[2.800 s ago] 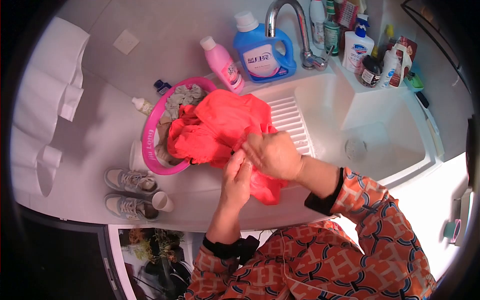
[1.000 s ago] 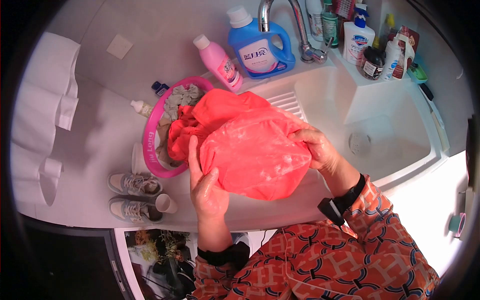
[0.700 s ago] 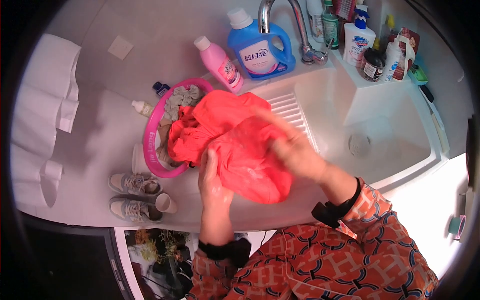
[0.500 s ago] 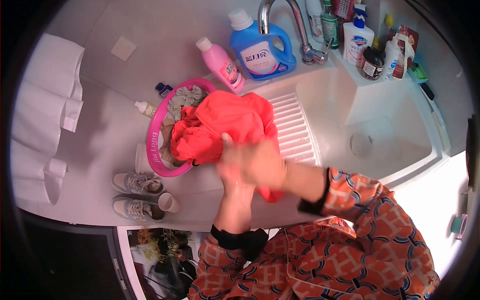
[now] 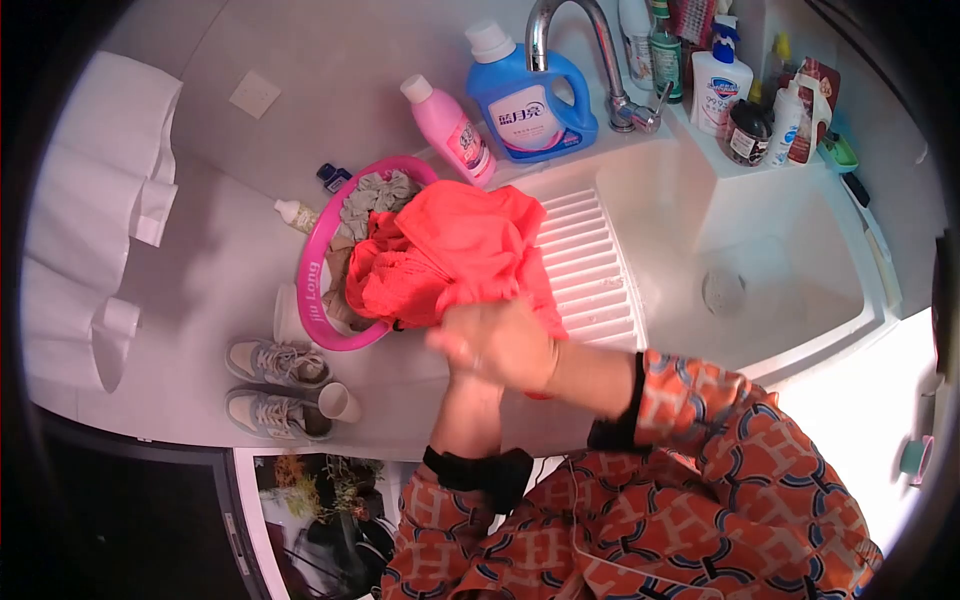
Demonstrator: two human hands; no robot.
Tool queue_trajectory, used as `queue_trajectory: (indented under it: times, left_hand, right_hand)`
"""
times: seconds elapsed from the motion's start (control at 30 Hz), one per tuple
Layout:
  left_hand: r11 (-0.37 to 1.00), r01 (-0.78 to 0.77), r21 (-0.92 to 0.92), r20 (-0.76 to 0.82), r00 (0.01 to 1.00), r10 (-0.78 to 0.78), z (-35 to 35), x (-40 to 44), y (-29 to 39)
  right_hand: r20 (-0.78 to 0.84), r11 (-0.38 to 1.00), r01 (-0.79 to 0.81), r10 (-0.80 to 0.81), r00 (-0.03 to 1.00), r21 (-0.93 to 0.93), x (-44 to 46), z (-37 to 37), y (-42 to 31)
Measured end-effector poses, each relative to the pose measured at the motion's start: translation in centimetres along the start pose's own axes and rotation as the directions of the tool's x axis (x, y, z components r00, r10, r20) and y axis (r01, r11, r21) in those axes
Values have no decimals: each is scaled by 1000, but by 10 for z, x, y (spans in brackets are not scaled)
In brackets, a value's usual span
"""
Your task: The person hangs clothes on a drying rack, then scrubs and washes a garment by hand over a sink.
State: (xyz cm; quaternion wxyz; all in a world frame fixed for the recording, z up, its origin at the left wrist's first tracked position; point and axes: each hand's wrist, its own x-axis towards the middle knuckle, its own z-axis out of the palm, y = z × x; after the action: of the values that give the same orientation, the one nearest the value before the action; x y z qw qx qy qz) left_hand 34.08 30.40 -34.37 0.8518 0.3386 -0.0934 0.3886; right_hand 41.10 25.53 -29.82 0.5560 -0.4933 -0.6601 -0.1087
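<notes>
My right hand [image 5: 515, 345] lies across my left hand [image 5: 468, 380], the two pressed together in front of the bright red garment [image 5: 455, 245]. Motion smears the right fingers, and most of the left hand is hidden beneath, so I cannot tell how either set of fingers is placed. Wet-looking skin shows on the hands. The red garment is heaped over the right side of a pink-rimmed basin [image 5: 313, 275] and spreads onto the white ribbed washboard [image 5: 585, 255]. Grey cloth [image 5: 370, 205] and brownish cloth [image 5: 338, 285] show inside the basin.
Behind the basin stand a pink bottle [image 5: 450, 130] and a blue detergent jug [image 5: 535, 110]. The faucet [image 5: 615, 85] rises behind the sink [image 5: 790, 260], with several bottles on its corner. Left lie sneakers [image 5: 280, 388] and a white cup [image 5: 340, 402].
My right hand has shifted slightly over the left, and the left thumb that showed above it is now out of sight. The whole view has moved a little; the garment stays in place.
</notes>
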Motion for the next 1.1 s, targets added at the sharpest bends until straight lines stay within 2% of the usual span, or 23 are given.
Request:
queue_trajectory:
  times: [0.07,0.1,0.13,0.17,0.2,0.3,0.33,0.37,0.4,0.43,0.53,0.63,0.67,0.77,0.8,0.9,1.0,1.1]
  left_hand:
    - [997,27,70,-87,996,-21,4,-1,0]
    - [948,140,286,-414,910,-9,25,-2,4]
    - [844,307,440,-677,731,87,41,0,7]
    - [863,302,404,-685,726,66,48,7,8]
    - [881,301,364,-699,713,45,54,11,9]
    - [923,298,241,-747,665,-20,65,14,10]
    - [932,304,196,-761,647,-51,69,14,9]
    - [941,289,176,-742,667,-67,74,14,12]
    - [950,270,159,-719,691,-77,78,15,20]
    - [958,247,143,-695,714,-81,79,15,30]
    - [936,146,319,-678,726,118,65,12,58]
    - [899,101,426,-684,687,247,55,6,62]
    - [896,97,434,-684,682,257,57,6,61]
    - [871,132,474,-721,626,298,70,11,58]
    - [858,153,491,-737,598,315,73,12,57]
    - [869,137,475,-732,610,304,69,12,58]
    - [902,75,426,-678,687,264,58,8,59]
    - [897,94,432,-662,708,245,58,5,62]
  right_hand:
    - [8,995,-80,81,997,-57,11,1,26]
    - [33,991,-120,122,992,-52,8,1,22]
    - [55,987,-155,157,986,-48,7,1,15]
    - [67,981,-184,188,980,-52,9,-1,8]
    - [-7,996,-47,47,999,81,5,-5,-11]
    - [90,988,-153,156,984,-33,4,-3,18]
    - [151,975,-91,123,981,-201,12,-11,37]
    - [117,952,-307,307,945,-15,11,-16,48]
    - [117,855,-489,475,872,175,10,-18,59]
    - [155,692,-628,619,770,357,9,-21,64]
    - [208,388,-758,805,556,524,6,-46,69]
    - [279,124,-619,812,513,775,-3,-50,65]
    - [273,167,-645,806,525,746,-11,-47,71]
    - [435,-87,-587,759,484,805,-6,-63,57]
    - [450,-117,-568,745,493,815,-3,-66,52]
    - [491,-197,-511,684,540,837,-1,-68,45]
    - [517,-248,-474,604,606,845,-3,-70,41]
    - [512,-256,-453,570,643,854,-2,-73,36]
